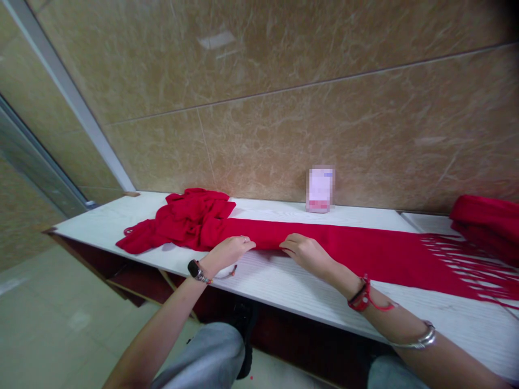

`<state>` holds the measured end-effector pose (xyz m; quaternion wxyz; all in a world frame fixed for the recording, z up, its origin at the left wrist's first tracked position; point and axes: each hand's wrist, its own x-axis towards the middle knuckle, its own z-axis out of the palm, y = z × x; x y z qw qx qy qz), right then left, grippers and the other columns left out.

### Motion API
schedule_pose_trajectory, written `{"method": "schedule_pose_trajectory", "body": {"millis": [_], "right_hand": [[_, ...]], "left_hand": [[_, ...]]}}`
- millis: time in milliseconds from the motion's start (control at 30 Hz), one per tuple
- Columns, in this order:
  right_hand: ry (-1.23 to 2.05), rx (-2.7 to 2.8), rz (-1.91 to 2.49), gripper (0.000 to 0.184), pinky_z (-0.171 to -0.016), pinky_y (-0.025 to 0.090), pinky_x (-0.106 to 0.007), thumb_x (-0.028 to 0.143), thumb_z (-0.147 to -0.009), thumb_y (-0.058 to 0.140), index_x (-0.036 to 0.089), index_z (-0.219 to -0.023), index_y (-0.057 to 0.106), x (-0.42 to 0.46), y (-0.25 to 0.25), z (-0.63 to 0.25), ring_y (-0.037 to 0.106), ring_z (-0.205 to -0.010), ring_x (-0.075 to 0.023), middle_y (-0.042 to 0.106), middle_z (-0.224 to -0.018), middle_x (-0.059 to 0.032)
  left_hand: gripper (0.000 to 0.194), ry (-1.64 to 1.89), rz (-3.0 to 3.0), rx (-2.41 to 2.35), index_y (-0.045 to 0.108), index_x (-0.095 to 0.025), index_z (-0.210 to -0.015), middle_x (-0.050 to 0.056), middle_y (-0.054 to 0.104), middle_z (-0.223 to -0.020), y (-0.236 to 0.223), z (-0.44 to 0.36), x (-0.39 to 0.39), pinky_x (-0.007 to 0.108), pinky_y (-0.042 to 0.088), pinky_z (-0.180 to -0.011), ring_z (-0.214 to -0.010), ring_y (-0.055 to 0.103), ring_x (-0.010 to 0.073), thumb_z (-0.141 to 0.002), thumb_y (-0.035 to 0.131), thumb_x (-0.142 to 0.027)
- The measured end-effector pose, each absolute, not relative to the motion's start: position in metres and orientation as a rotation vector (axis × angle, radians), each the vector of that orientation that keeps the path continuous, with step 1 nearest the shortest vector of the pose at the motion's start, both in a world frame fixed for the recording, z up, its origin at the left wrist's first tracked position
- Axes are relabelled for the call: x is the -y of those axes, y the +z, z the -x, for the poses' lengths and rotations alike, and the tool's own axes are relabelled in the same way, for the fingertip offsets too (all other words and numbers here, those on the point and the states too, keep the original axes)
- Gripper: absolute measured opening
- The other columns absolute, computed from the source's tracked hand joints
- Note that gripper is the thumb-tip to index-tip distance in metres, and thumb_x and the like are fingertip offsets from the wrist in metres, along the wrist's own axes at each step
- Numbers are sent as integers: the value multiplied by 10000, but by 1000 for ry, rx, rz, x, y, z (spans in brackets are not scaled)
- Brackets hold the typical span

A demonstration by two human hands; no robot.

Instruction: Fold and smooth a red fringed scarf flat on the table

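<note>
A long red scarf (377, 256) with a fringed right end lies stretched along the white tabletop. Its left part is bunched in a loose heap (184, 219). My left hand (232, 251) pinches the scarf's near edge just right of that heap. A short way to the right, my right hand (306, 253) has its fingers closed on the same edge. Between the two hands the edge is slightly raised off the table. The fingertips are partly hidden against the cloth.
More folded red cloth (486, 221) sits at the far right by the fringe. Against the tiled wall (259, 146) stands a small upright card or screen, blurred out (320, 189). The white table (259, 289) has open dark shelves below, close to my knees.
</note>
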<state>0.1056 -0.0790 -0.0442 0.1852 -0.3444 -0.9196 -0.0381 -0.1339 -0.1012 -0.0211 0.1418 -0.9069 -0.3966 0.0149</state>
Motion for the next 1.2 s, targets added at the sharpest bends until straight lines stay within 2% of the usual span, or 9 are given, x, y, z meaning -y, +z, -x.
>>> {"method": "schedule_pose_trajectory", "body": {"millis": [133,367,500,700,933,1067,1200], "right_hand": [[-66,2601,966,235,-783,443,-260,146,-874,422,155,-930,650,81,-44,-105,570,-880,-163,633,-907,-90],[-26,2672,953,231,-771,448,-256,134,-867,429,144,-937,649,85,-42,-105,578,-861,-160,635,-908,-87],[-4,2561,1003,225,-784,445,-256,143,-867,430,148,-935,644,80,-45,-106,577,-870,-159,636,-902,-81],[53,2527,1029,210,-766,449,-255,134,-857,441,164,-905,643,77,-44,-107,583,-849,-155,639,-888,-72],[122,2695,842,225,-765,440,-267,167,-859,433,172,-905,653,86,-42,-111,570,-849,-158,634,-904,-70],[249,2692,728,217,-775,441,-262,261,-864,460,186,-901,661,88,-34,-109,566,-839,-154,636,-902,-60],[201,2645,775,282,-821,441,-287,218,-890,385,161,-940,657,72,-23,-95,576,-888,-165,653,-946,-81]], "left_hand": [[350,-8,2621,1158,501,-141,-1074,66,577,-1015,-25,135,102,277,433,-828,-929,548,163,-798,381,38],[149,-14,2513,1274,516,-146,-965,70,546,-950,-37,135,104,286,466,-753,-917,530,187,-857,422,-102],[182,-61,2543,1249,507,-129,-997,73,552,-928,-42,142,102,299,467,-774,-880,546,182,-865,392,-80],[340,-155,2681,1199,494,-125,-1072,73,544,-1020,-42,150,100,283,432,-864,-947,528,160,-797,376,36],[401,-133,2772,1327,490,-173,-1095,41,523,-1068,-41,148,112,263,400,-901,-1009,485,139,-772,393,43],[478,-75,2682,1312,447,-195,-1196,67,501,-1133,-42,141,122,287,407,-878,-1044,467,172,-775,403,27],[493,0,2623,1280,442,-168,-1232,99,498,-1142,-41,135,125,304,400,-871,-1035,468,205,-774,410,13]]}}
